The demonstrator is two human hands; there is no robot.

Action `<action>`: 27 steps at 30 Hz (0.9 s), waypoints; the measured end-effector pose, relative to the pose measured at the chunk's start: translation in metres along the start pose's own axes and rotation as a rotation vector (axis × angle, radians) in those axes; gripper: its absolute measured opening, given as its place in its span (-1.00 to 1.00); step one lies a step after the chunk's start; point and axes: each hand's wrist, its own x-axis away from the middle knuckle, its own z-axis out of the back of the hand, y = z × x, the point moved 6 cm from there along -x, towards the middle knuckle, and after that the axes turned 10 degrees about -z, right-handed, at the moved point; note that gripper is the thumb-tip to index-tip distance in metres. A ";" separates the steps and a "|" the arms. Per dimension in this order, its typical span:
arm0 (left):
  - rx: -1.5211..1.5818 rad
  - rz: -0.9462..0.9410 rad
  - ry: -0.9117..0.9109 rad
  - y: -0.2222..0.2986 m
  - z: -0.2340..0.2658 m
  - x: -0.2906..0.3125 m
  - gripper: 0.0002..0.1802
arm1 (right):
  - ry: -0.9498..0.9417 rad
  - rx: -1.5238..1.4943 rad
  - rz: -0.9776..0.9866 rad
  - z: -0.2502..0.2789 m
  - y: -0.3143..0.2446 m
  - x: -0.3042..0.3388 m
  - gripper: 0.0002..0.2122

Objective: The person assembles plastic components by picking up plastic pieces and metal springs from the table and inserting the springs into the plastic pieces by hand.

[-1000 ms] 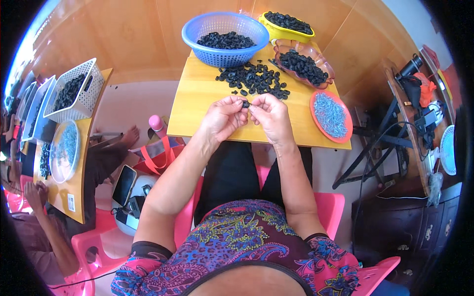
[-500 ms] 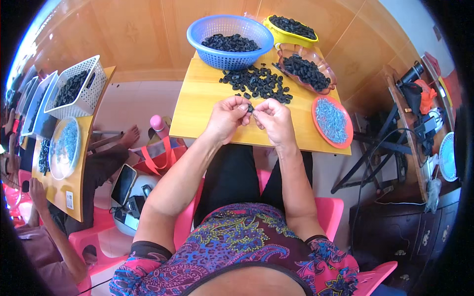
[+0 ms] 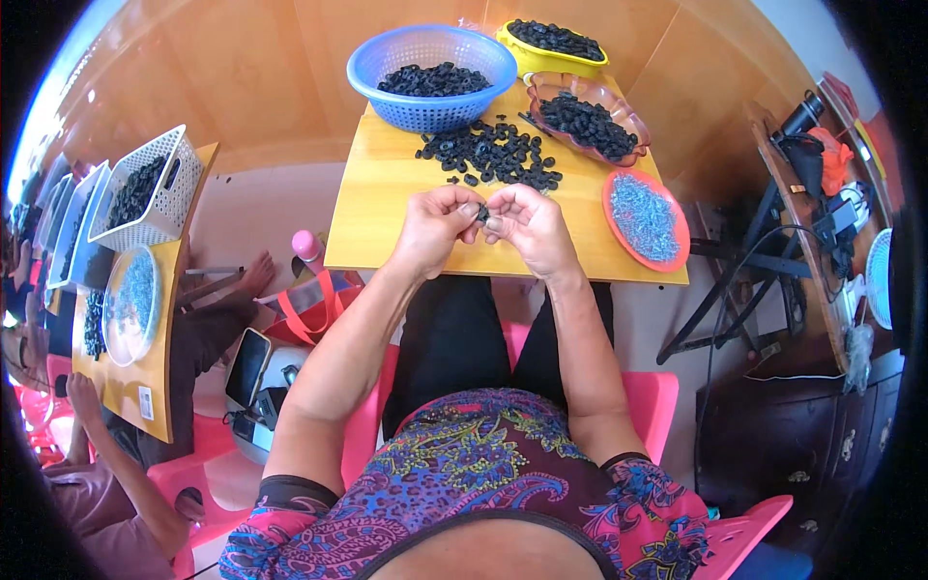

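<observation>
A small black plastic part (image 3: pixel 482 214) is pinched in front of me, above the near edge of the yellow table (image 3: pixel 387 208). My left hand (image 3: pixel 435 224) is closed on it with thumb and forefinger. From the other side my right hand (image 3: pixel 531 230) meets it, thumb and finger pressed together; whether a pin sits in them is too small to tell. Just beyond my fingers lies a loose spread of black parts (image 3: pixel 493 155). To the right of my right hand rests an orange plate (image 3: pixel 681 253) heaped with thin silvery-blue pins (image 3: pixel 643 217).
Along the table's far side stand a blue colander (image 3: pixel 425 114), a yellow basin (image 3: pixel 541 64) and a brownish scalloped bowl (image 3: pixel 628 126), all holding black parts. Leftward, another person's hand (image 3: pixel 85 396) is beside a second table (image 3: pixel 155 372). A red bag (image 3: pixel 314 314) sits between the tables.
My right thumb and fingers have closed in around the black part, nearer my left fingertips. The whole view has shifted slightly; the containers stay in place on the table.
</observation>
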 end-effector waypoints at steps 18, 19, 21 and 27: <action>-0.172 0.119 0.028 -0.022 -0.010 0.003 -0.55 | 0.231 0.280 -0.134 0.060 0.006 0.008 -0.97; -0.182 0.164 0.020 -0.023 -0.005 0.003 -0.56 | 0.230 0.295 -0.060 0.075 -0.002 0.006 -0.97; -0.250 0.130 0.074 -0.020 0.005 0.001 -0.62 | 0.494 0.336 -0.093 0.124 -0.012 -0.002 -0.98; -1.063 -0.373 -0.050 0.004 0.012 -0.002 -0.77 | 0.814 0.302 -0.139 0.229 -0.047 -0.036 -0.91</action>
